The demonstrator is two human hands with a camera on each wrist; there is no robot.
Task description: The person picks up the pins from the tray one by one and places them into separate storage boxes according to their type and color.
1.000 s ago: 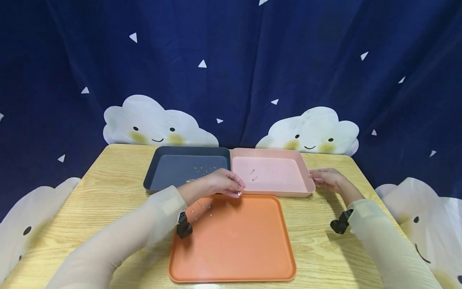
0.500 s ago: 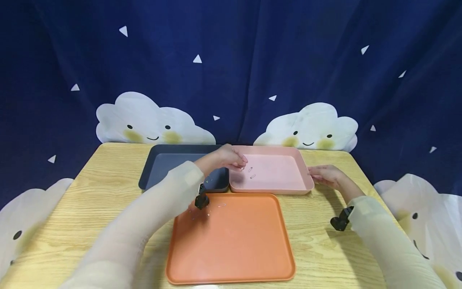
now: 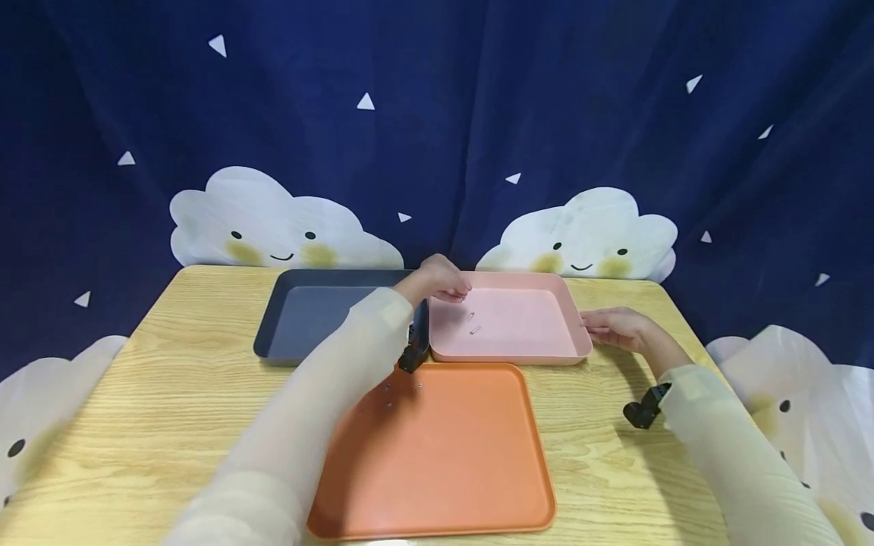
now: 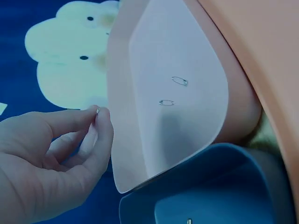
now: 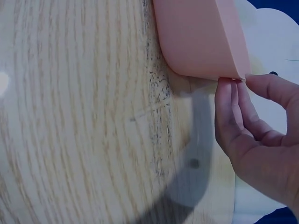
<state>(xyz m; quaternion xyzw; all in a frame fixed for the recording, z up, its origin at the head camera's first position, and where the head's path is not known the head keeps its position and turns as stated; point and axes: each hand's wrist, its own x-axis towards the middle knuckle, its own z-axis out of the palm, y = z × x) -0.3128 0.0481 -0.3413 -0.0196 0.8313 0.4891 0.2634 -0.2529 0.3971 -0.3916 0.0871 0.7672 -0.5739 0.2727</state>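
Observation:
My left hand [image 3: 440,278] is over the back left of the pink tray [image 3: 512,358]. Between its thumb and forefinger it pinches a small silver safety pin [image 4: 97,111], mostly hidden by the fingertips. Two silver safety pins, one nearer the back [image 4: 166,102] and one nearer the front [image 4: 179,81], lie apart on the pink tray's floor. At that tray's right end, my right hand [image 3: 617,330] holds the rim, with the thumb at the edge and the fingers against the outer wall.
A dark blue tray [image 3: 321,318] adjoins the pink one on the left; a gold-coloured metal piece [image 4: 189,221] shows in it. In front lies an orange tray [image 3: 451,470] with several tiny silver items [image 3: 388,388], partly behind my left forearm. A patterned curtain [image 3: 437,114] hangs behind the wooden table [image 3: 164,379].
My left hand has moved from the orange tray's back edge up and away, over the back of the pink tray, still pinching the pin. The right hand has stayed at the pink tray's end.

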